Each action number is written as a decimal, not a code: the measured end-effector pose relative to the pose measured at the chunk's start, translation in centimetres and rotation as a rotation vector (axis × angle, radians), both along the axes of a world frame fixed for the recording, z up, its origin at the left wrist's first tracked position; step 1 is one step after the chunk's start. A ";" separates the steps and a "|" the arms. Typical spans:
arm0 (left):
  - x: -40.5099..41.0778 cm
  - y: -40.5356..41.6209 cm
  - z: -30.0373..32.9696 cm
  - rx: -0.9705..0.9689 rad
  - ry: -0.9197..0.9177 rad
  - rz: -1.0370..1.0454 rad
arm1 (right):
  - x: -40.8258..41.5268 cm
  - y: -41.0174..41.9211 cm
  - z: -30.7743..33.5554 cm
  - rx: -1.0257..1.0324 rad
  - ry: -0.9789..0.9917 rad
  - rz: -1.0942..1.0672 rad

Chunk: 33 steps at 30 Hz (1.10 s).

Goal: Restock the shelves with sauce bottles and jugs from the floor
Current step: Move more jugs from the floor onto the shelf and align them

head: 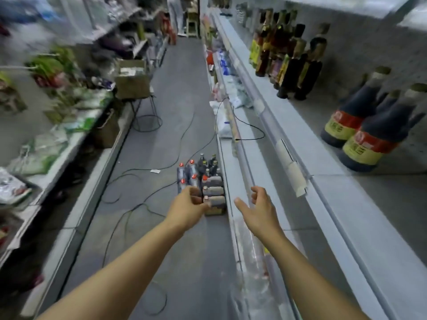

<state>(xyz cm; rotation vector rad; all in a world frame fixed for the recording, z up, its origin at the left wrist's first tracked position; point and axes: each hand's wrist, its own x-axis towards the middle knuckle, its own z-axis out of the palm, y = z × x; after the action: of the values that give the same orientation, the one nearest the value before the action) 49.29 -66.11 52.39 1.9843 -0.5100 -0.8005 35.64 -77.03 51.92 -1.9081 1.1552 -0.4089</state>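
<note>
A person's left hand (190, 202), fingers loosely curled and empty, reaches over a cluster of sauce bottles and jugs (203, 183) standing on the aisle floor (175, 93). To the cluster's right, the right hand (256, 209) hangs spread and empty beside the shelf (323, 181), where dark jugs (360, 128) already stand.

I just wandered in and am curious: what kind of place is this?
Most likely a small grocery shop aisle: long shelves on both sides, dark sauce bottles on the right shelf, more bottles and jugs on the floor.
</note>
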 end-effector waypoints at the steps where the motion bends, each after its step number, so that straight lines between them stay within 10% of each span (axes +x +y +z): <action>1: 0.7 -0.2 -0.4 0.013 0.000 0.026 | 0.9 -0.6 -0.6 0.011 0.014 0.021; 33: 25.1 -25.4 -30.1 0.288 0.128 -0.022 | 26.7 -23.7 -31.8 0.230 0.414 0.018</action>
<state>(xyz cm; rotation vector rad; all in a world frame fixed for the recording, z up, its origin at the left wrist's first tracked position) 74.35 -91.48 22.30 2.1737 -0.3566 -1.0558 62.32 -100.69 20.12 -1.8436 1.3813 0.1365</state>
